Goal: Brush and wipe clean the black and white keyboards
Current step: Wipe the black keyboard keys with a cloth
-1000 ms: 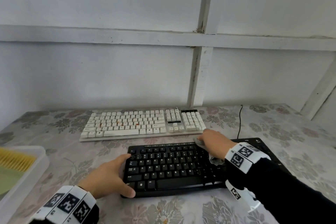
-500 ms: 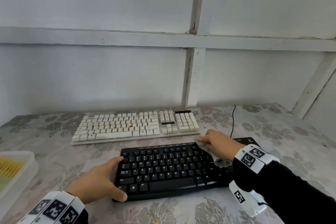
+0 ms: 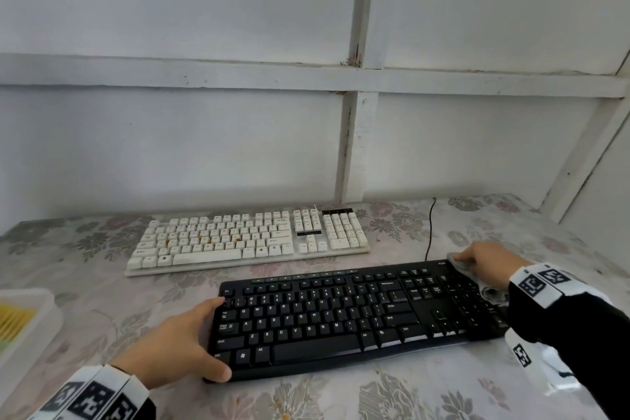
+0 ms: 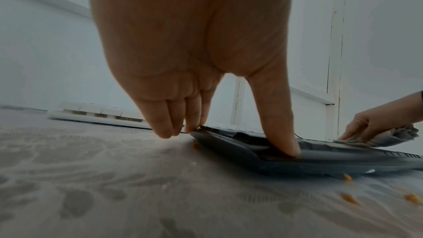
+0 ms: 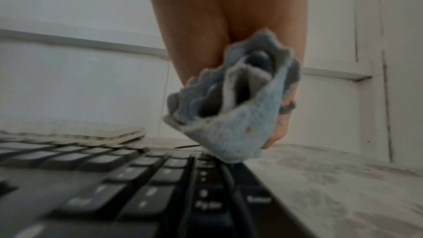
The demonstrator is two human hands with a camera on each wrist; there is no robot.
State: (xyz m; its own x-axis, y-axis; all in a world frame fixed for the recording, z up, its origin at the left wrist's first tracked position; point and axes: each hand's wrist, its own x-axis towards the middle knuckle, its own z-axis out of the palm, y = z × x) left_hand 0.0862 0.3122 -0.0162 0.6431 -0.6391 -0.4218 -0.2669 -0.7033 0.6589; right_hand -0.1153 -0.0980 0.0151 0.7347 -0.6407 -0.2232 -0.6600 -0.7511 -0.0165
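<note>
A: Where's my right hand (image 3: 485, 264)?

B: Holding the cloth (image 3: 458, 261) at the black keyboard's (image 3: 341, 314) far right corner; the keys stretch leftward.

A: My left hand (image 3: 180, 344) clamps its left end.

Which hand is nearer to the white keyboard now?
The right hand, though not by much. It presses a cloth on the black keyboard's far right corner, beside the white keyboard's right end. The left hand grips the near left end.

Black keyboard (image 3: 341, 317) before white keyboard (image 3: 245, 239) (stained)
</note>
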